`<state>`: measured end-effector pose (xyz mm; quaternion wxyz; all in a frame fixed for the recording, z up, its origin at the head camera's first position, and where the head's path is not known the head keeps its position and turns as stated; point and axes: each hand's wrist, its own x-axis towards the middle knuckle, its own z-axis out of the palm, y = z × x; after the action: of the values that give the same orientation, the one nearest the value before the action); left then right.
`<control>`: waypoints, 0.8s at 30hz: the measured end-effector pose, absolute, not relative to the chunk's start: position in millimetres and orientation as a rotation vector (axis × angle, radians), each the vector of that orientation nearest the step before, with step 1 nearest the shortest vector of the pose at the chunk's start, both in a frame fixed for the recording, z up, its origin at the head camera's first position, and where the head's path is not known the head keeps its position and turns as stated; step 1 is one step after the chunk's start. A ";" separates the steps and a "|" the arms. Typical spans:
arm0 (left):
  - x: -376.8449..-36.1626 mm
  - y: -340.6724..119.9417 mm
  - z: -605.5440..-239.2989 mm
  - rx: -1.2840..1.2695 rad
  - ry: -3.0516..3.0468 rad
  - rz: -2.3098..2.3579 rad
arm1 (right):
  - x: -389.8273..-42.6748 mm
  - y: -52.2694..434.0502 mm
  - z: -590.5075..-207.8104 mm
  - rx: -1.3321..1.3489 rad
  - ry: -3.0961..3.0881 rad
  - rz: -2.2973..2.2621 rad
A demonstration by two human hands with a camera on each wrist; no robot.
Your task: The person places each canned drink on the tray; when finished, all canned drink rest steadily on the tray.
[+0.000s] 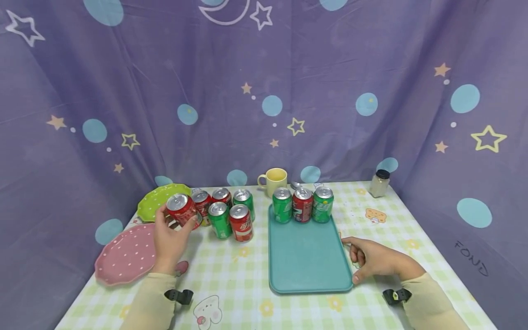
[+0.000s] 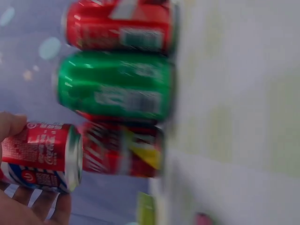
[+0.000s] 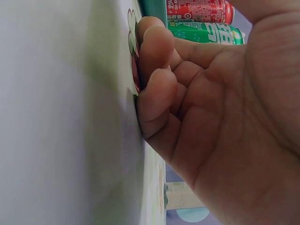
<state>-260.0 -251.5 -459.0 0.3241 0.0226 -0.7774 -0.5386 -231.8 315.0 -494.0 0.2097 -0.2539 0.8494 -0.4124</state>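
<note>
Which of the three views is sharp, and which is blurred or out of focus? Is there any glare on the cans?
Head view: sharp and evenly lit, with small highlights on the can tops; the left hand holds a red can. Left wrist view: motion blur smears the standing cans and the tablecloth. Right wrist view: the right hand fills the frame, and the tablecloth close to the camera is out of focus.

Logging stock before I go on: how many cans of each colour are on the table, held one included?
Red cans: 5, counting the held red can in the left hand and one on the teal tray.
Green cans: 4, two on the tray.
Total: 9.
</note>
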 end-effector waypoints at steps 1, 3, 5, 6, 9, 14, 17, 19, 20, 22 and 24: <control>-257.5 -249.2 -454.0 0.048 -2.014 -1.400 | -231.9 314.8 -494.1 -0.705 2.364 -1.145; -252.0 -242.8 -442.8 0.008 -1.964 -1.393 | -232.0 314.5 -494.4 -0.701 2.363 -1.150; -246.2 -233.7 -430.7 -0.054 -1.931 -1.396 | -232.0 314.1 -494.7 -0.698 2.363 -1.155; -243.4 -228.1 -424.5 -0.087 -1.922 -1.401 | -232.1 314.0 -494.7 -0.698 2.365 -1.156; -235.1 -207.2 -406.6 -0.202 -1.939 -1.435 | -232.1 314.0 -494.5 -0.696 2.370 -1.156; -231.5 -164.6 -392.5 -0.381 -2.029 -1.525 | -232.0 314.0 -493.6 -0.696 2.372 -1.152; -235.0 -136.4 -394.0 -0.448 -2.084 -1.582 | -232.4 314.8 -494.4 -0.699 2.369 -1.155; -238.8 -116.7 -397.5 -0.477 -2.121 -1.605 | -232.7 315.5 -495.3 -0.705 2.368 -1.156; -241.1 -106.9 -400.4 -0.489 -2.138 -1.616 | -232.7 315.8 -495.8 -0.708 2.367 -1.157; -246.6 -89.2 -407.6 -0.517 -2.180 -1.616 | -232.6 316.0 -496.4 -0.714 2.369 -1.157; -251.9 -72.0 -414.5 -0.541 -2.222 -1.619 | -232.1 315.6 -496.1 -0.716 2.366 -1.163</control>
<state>-251.9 -72.0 -414.5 0.1691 -0.1903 -0.7815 -0.5695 -232.1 315.6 -496.1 0.2034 -0.2565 0.8481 -0.4166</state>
